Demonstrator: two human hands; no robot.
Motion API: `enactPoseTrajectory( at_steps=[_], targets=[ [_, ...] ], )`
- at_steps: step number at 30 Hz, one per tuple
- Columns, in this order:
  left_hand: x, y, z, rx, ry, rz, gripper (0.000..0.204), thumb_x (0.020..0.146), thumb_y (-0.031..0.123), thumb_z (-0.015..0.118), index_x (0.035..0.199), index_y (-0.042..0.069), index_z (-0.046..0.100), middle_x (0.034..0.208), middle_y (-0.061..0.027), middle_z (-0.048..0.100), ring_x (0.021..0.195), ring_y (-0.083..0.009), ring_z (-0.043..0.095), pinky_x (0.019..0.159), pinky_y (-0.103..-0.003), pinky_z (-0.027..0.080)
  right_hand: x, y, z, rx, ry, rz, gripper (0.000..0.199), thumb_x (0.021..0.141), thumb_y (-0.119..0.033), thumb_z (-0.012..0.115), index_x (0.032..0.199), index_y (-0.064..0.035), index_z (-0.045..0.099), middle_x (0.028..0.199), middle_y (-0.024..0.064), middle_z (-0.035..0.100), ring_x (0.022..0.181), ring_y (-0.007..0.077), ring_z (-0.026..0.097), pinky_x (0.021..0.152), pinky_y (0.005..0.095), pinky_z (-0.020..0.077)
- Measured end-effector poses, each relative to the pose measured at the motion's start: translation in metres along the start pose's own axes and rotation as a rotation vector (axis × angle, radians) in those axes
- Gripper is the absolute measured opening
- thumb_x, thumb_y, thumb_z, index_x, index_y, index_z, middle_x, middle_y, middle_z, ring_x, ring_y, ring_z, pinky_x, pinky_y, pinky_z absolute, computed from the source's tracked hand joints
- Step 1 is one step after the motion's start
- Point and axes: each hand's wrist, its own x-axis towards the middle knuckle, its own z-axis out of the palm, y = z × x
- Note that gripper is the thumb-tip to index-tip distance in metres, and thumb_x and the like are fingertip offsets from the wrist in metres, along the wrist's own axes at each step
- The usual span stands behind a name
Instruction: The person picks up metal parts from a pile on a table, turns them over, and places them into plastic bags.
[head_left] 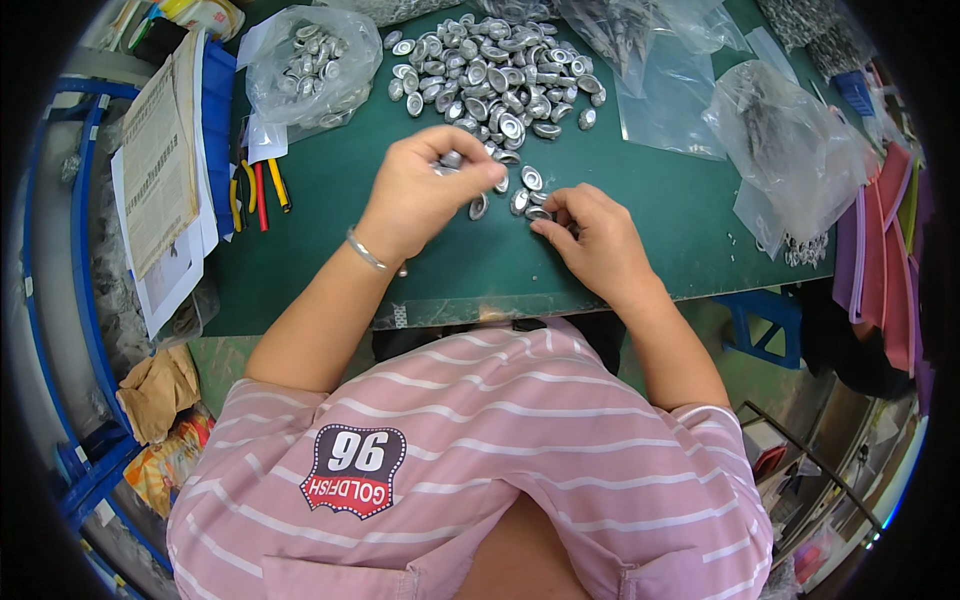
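A heap of small silvery oval metal pieces (490, 75) with recessed centres covers the far middle of the green table. Several more lie loose between my hands. My left hand (420, 190), with a bangle at its wrist, hovers at the near side of the heap. Its thumb and forefinger are pinched together; whether they hold a piece is hidden. To the right, my right hand (600, 240) rests low over the table, fingers curled. Its thumb and fingertips close on an oval metal piece (538, 213) beside other loose ones.
At the far left, a clear plastic bag (310, 70) holds more oval pieces. Yellow-handled pliers (243, 195), a red pen (261, 197) and a yellow cutter (279, 187) lie by a blue bin (218, 130) with papers. Clear bags (785, 140) crowd the right; a blue stool (762, 325) stands below.
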Motion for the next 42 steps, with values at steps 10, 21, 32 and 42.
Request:
enactPoseTrajectory(
  at_steps=[10,21,32,42],
  targets=[
    [-0.001,-0.033,0.024,0.988,-0.008,0.613,0.017,0.07,0.01,0.074,0.084,0.006,0.065,0.077,-0.0094,0.058,0.072,-0.028,0.06,0.064,-0.037,0.05,0.001,0.013,-0.02,0.717,-0.148,0.562,0.006,0.079,-0.004,0.066,0.084,-0.0013,0.063,0.091,0.0051,0.065,0.068,0.0091,0.058,0.05,0.0208,0.0421],
    [-0.003,-0.014,-0.001,-0.478,-0.185,-0.171,0.023,0.087,0.012,0.062,0.107,0.0,0.061,0.093,-0.0049,0.059,0.075,-0.0108,0.053,0.053,-0.02,0.041,0.019,0.007,0.003,-0.053,0.077,-0.073,0.017,0.076,-0.01,0.073,0.09,-0.0039,0.066,0.077,0.0096,0.059,0.066,0.0228,0.059,0.062,0.0312,0.0481],
    [0.018,-0.021,-0.018,0.42,-0.006,0.426,0.01,0.077,0.007,0.072,0.086,0.004,0.069,0.075,-0.0027,0.061,0.07,-0.015,0.059,0.06,-0.028,0.047,0.031,0.014,0.001,0.179,0.052,0.022,0.015,0.079,-0.016,0.073,0.087,-0.0036,0.07,0.081,0.007,0.067,0.069,0.0181,0.062,0.057,0.0292,0.0473],
    [0.027,-0.035,-0.002,0.607,-0.023,0.586,0.008,0.081,0.012,0.069,0.082,0.004,0.065,0.082,-0.0051,0.06,0.068,-0.0191,0.057,0.06,-0.031,0.047,0.034,0.009,-0.02,1.47,-0.007,0.494,0.016,0.082,-0.012,0.07,0.096,-0.0048,0.066,0.069,0.001,0.059,0.055,0.0068,0.052,0.041,0.0169,0.0321]
  ],
)
